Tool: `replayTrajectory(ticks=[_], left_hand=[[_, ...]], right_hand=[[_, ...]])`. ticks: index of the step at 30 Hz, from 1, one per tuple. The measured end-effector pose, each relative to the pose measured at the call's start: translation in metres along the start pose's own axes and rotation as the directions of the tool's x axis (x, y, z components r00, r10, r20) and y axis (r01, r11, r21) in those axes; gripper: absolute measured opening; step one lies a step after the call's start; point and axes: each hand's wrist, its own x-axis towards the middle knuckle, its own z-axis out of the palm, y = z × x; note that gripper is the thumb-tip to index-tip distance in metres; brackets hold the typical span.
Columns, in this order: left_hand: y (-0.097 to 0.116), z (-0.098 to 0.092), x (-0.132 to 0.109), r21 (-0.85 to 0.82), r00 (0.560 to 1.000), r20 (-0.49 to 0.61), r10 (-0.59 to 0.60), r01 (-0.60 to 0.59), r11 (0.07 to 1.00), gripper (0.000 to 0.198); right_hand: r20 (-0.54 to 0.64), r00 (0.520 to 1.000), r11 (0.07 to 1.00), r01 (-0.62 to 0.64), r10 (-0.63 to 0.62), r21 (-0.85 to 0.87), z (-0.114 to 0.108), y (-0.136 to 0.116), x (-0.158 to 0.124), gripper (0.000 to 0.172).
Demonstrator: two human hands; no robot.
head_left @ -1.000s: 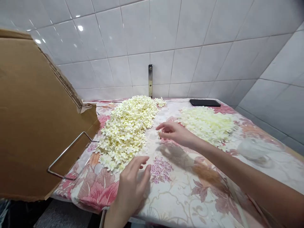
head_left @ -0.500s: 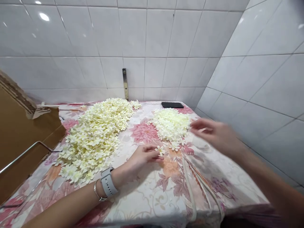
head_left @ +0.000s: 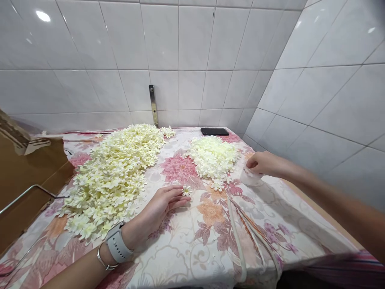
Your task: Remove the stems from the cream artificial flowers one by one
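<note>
My left hand point(head_left: 164, 204), with a pale watch on its wrist, rests low over the tablecloth and pinches one small cream flower point(head_left: 186, 190) between its fingertips. At the right, my right hand point(head_left: 264, 163) dips its closed fingers into a small clear container point(head_left: 250, 176). What those fingers hold, if anything, is hidden. Between the hands and further back lies a smaller pile of whitish flowers point(head_left: 213, 156). A large heap of cream-yellow flowers point(head_left: 117, 172) spreads to the left of my left hand.
A black phone point(head_left: 214, 131) lies near the tiled wall. Cords point(head_left: 237, 237) run over the table's front edge. A cardboard box point(head_left: 33, 172) and a bent metal wire point(head_left: 24, 194) stand at the left. The floral tablecloth point(head_left: 186, 257) covers the table.
My right hand has come down into the small clear container. My left hand, still with the flower, has shifted slightly left in view, as the whole scene has also shifted left.
</note>
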Motion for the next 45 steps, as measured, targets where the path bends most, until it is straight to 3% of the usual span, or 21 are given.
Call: replayTrajectory(ticks=[3,5,10,12,14,15,17,20,22,26,28,30,34,38,40,45], left_hand=[[-0.002,-0.002,0.002,0.017,1.0,0.005,-0.011,0.011,1.0,0.005],[-0.005,-0.004,0.005,0.022,1.0,0.007,-0.016,0.015,1.0,0.005],[-0.009,-0.008,0.009,0.028,1.0,0.028,-0.011,0.01,1.0,0.003],[-0.009,-0.008,0.009,0.035,0.999,0.038,0.0,-0.001,0.999,0.003],[-0.008,-0.007,0.008,0.049,0.999,0.039,0.017,-0.019,0.999,0.003],[-0.007,-0.006,0.007,0.058,0.999,0.035,0.032,-0.034,0.998,0.003],[-0.006,-0.004,0.006,0.084,0.997,0.017,0.078,-0.08,0.993,0.005],[-0.004,-0.003,0.006,0.16,0.984,-0.002,0.176,-0.174,0.972,0.01],[-0.003,-0.004,0.005,0.238,0.967,-0.011,0.256,-0.246,0.94,0.012],[0.001,-0.011,0.006,0.433,0.869,-0.071,0.49,-0.416,0.8,0.012],[0.003,-0.015,0.007,0.507,0.809,-0.097,0.579,-0.461,0.729,0.012],[0.004,-0.018,0.008,0.541,0.785,-0.108,0.61,-0.469,0.699,0.013],[-0.002,-0.018,0.009,0.561,0.801,-0.09,0.592,-0.45,0.695,0.015],[-0.008,-0.017,0.009,0.55,0.836,-0.052,0.546,-0.433,0.714,0.016],[-0.008,-0.018,0.009,0.546,0.846,-0.054,0.531,-0.421,0.725,0.017],[-0.007,-0.019,0.011,0.55,0.848,-0.068,0.526,-0.408,0.729,0.019]], right_hand=[[0.165,0.983,0.996,-0.071,0.08,-0.059,-0.002,-0.012,0.003,0.028],[0.196,0.974,0.992,-0.097,0.112,-0.086,-0.005,-0.016,0.004,0.028],[0.071,0.987,0.989,-0.143,0.144,-0.025,-0.027,-0.019,0.001,0.007],[-0.014,0.993,0.989,-0.118,0.12,0.094,-0.034,-0.028,-0.003,0.015],[-0.043,0.998,0.962,-0.033,0.046,0.269,-0.027,-0.048,-0.01,0.008],[-0.024,1.0,0.929,0.018,-0.01,0.369,-0.017,-0.062,-0.014,0.003],[0.074,0.986,0.813,0.077,-0.146,0.577,0.012,-0.093,-0.022,0.014],[0.179,0.931,0.567,0.035,-0.317,0.823,0.06,-0.135,-0.029,0.038],[0.171,0.907,0.395,-0.005,-0.386,0.919,0.083,-0.149,-0.03,0.049],[0.136,0.895,0.145,-0.081,-0.426,0.986,0.095,-0.147,-0.027,0.045],[0.143,0.909,0.075,-0.123,-0.393,0.99,0.093,-0.14,-0.029,0.045],[0.149,0.924,0.029,-0.148,-0.353,0.989,0.092,-0.136,-0.033,0.042],[0.187,0.937,-0.058,-0.213,-0.295,0.975,0.092,-0.138,-0.039,0.039],[0.26,0.918,-0.141,-0.312,-0.3,0.939,0.093,-0.138,-0.035,0.036],[0.267,0.913,-0.138,-0.321,-0.309,0.937,0.093,-0.136,-0.032,0.029],[0.284,0.891,-0.093,-0.336,-0.354,0.937,0.093,-0.136,-0.032,0.036]])
